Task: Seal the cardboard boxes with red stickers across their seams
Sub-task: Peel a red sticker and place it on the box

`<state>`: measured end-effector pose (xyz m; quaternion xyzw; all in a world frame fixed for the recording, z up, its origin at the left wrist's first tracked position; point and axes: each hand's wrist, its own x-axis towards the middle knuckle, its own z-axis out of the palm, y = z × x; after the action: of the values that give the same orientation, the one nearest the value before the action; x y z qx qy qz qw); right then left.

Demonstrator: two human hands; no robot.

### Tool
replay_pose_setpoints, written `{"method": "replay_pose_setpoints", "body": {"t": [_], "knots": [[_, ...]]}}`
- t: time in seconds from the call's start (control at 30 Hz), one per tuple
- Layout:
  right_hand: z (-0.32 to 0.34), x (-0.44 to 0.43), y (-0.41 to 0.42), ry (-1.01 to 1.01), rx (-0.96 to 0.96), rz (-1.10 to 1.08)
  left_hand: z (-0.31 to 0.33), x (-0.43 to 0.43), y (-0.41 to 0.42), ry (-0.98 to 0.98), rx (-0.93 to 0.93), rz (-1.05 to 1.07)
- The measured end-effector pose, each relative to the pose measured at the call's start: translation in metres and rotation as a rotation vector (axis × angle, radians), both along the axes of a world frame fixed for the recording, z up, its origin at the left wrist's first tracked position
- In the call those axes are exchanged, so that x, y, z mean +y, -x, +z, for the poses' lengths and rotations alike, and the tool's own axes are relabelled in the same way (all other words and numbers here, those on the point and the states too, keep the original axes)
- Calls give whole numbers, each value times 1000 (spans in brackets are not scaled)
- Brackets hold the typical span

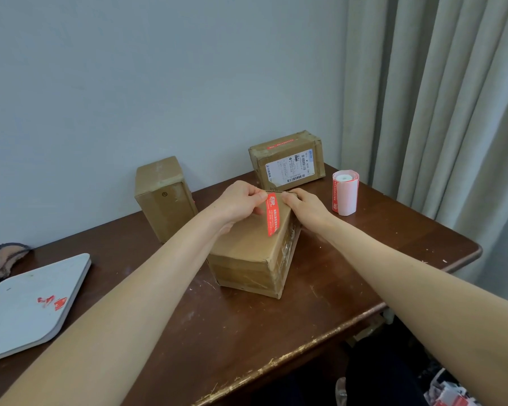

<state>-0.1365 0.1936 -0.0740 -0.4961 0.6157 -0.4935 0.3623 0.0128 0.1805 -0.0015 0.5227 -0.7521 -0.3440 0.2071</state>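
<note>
A cardboard box [247,259] lies on the brown table [349,273] in front of me. A red sticker [272,215] with white print hangs down over its top, near the far edge. My left hand [238,205] pinches the sticker's upper end. My right hand [305,208] grips the far right edge of the box beside the sticker. A roll of red stickers [345,196] stands upright to the right. Another box [288,159], with a red sticker on top and a white shipping label, sits at the back. A third box [165,197] stands upright at the back left.
A white board [21,306] with scraps of red sticker lies on the left of the table. A dark-edged cloth item [0,259] rests behind it. Grey curtains [437,112] hang at the right, and the wall is just behind the boxes.
</note>
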Motion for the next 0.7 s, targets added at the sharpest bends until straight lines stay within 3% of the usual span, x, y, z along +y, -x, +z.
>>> {"method": "replay_pose_setpoints", "body": {"t": [0.27,0.4,0.6,0.7], "knots": [[2,1,0,-36,-81,-31,4,-5,-8,-124,284,184],[22,10,8,152,-33,-200,10,0,-12,-57,323,201],[50,33,-1,165,141,45,19,9,-10,-15,357,194],[53,41,-4,144,106,91,23,15,-9,-13,359,181]]}}
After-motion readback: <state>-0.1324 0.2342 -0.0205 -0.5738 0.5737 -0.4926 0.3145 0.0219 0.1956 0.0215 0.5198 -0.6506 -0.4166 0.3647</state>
